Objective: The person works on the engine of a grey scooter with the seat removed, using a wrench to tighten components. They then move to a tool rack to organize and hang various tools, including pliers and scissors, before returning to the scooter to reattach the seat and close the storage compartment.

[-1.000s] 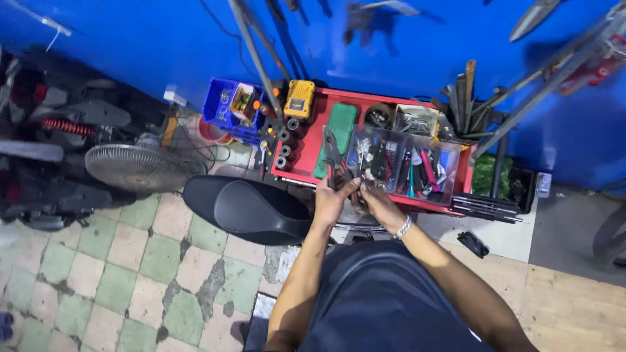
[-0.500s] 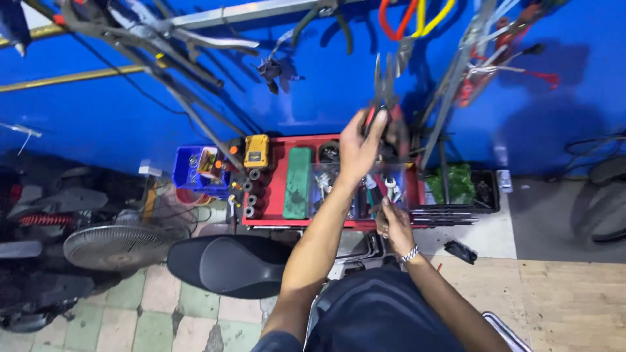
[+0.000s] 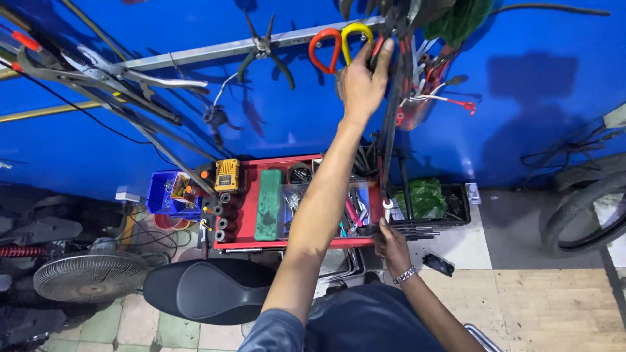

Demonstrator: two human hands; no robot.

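Hanging step: left hand (image 3: 362, 81) grips a dark-handled tool (image 3: 381, 45) at the far wall rail (image 3: 215, 50), right hand (image 3: 391, 244) loosely curled on the near red tray (image 3: 251, 225) edge; hooking it needs careful aim.

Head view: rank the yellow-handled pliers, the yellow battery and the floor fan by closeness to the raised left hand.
From the left hand:
1. Yellow-handled pliers, hanging on the wall at the fingers.
2. Yellow battery, lower left, on the red tray.
3. Floor fan, far lower left.
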